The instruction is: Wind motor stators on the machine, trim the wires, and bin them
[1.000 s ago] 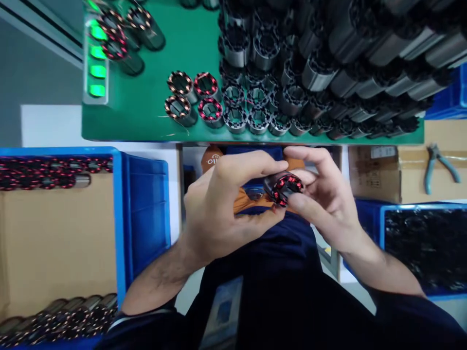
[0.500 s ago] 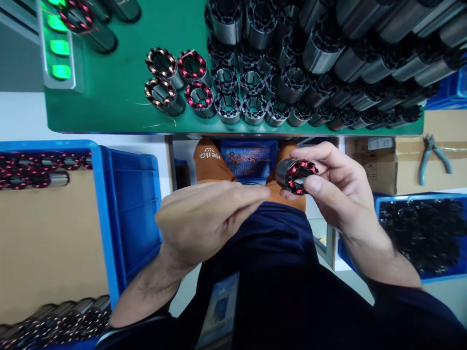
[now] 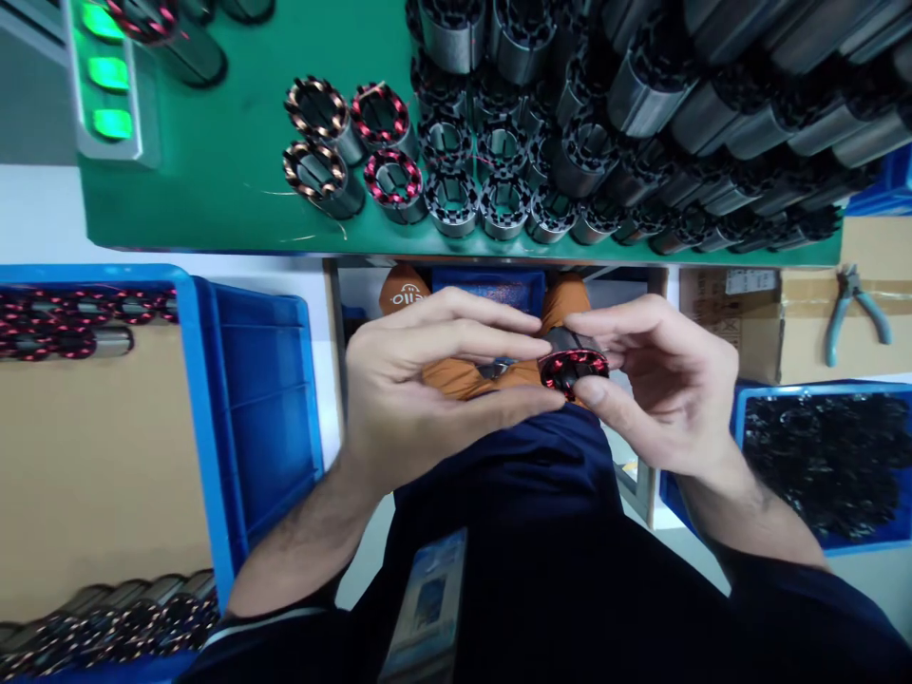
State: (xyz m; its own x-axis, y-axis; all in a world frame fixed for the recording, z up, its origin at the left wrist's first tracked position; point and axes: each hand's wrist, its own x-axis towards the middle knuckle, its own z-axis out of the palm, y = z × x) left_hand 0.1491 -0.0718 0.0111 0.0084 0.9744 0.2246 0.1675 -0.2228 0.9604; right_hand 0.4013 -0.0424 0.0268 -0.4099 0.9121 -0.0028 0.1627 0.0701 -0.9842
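Note:
A motor stator (image 3: 562,344), a short dark metal cylinder with red wire windings at its near end, is held over my lap. My right hand (image 3: 662,380) is closed on its right side, the thumb at the wound rim and the fingers behind the body. From the left, my left hand (image 3: 434,380) closes its fingertips and thumb on the other side of the same stator. On the green bench beyond my hands stand two stators with red windings (image 3: 393,180) and two with copper windings (image 3: 314,169).
Many unwound stators (image 3: 452,204) crowd the bench's right side, some stacked. A blue crate (image 3: 260,399) at left has wound stators beside it. At right, pliers (image 3: 847,309) lie on a cardboard box (image 3: 805,351) above a blue bin of black parts (image 3: 819,465).
My left hand has opened from its flat, closed pose and come to the stator, fingers and thumb now on it. The stator has tilted slightly in my right hand.

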